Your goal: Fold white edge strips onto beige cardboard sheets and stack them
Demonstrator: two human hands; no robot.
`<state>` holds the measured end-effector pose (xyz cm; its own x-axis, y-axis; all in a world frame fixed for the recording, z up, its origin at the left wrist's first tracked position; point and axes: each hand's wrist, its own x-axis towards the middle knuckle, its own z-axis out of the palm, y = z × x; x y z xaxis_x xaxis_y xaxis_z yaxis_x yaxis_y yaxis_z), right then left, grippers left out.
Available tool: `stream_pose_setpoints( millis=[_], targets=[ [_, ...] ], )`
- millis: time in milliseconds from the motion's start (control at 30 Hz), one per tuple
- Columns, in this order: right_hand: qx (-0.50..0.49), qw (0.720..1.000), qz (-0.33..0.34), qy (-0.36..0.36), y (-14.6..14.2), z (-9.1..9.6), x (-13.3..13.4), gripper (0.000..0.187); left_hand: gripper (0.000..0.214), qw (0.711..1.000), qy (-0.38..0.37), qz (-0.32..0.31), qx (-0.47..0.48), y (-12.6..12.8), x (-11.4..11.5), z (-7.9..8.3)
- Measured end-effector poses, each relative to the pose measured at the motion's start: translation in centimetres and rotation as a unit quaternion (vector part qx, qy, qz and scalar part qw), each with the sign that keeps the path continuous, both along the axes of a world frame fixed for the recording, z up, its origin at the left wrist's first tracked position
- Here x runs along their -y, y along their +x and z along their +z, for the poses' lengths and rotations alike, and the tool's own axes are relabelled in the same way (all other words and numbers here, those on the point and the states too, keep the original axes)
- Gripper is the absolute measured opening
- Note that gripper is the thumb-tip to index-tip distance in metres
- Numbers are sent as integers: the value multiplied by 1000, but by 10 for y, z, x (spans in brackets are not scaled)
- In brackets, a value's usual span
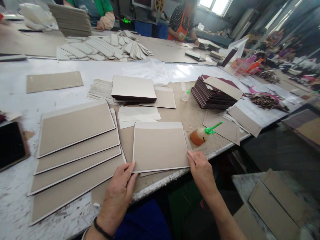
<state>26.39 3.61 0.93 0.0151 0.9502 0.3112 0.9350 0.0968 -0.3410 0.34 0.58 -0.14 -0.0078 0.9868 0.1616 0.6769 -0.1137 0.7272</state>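
Note:
A flat beige panel (160,146) with thin white edges and a paler strip along its far side lies before me at the table's front. My left hand (120,186) pinches its near left corner between thumb and fingers. At the near right corner, my right hand (201,168) grips the same panel. Part of another board shows beneath it. To the left, several similar panels (77,128) overlap in a fanned row. Just right of the held panel sits a glue bottle (198,136) with amber liquid and a green nozzle.
Behind the panel are white paper strips (138,115) and a stack of pale-topped boards (133,87). A maroon stack (212,93) stands at right, near a small bottle (186,95). A phone (12,145) lies far left. Two people work across the table; boards rest on a lower surface (275,200).

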Motion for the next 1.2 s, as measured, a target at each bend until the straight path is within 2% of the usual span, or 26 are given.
stream_pose_setpoints(
  millis=[267, 667, 867, 1200],
  targets=[
    [-3, 1000, -3, 20, 1, -5, 0, 30, 37, 990, 109, -20, -84, -2, -2, -10],
    [-26, 999, -14, 33, 0, -7, 0, 26, 42, 979, 130, -59, -145, -11, 0, -28],
    [-23, 999, -2, 47, 4, -12, 0, 31, 34, 979, 158, -11, -125, -2, -1, -20],
    [11, 998, 7, 53, 4, -11, 0, 35, 32, 987, 123, -24, -99, 1, -3, -10]
  ],
)
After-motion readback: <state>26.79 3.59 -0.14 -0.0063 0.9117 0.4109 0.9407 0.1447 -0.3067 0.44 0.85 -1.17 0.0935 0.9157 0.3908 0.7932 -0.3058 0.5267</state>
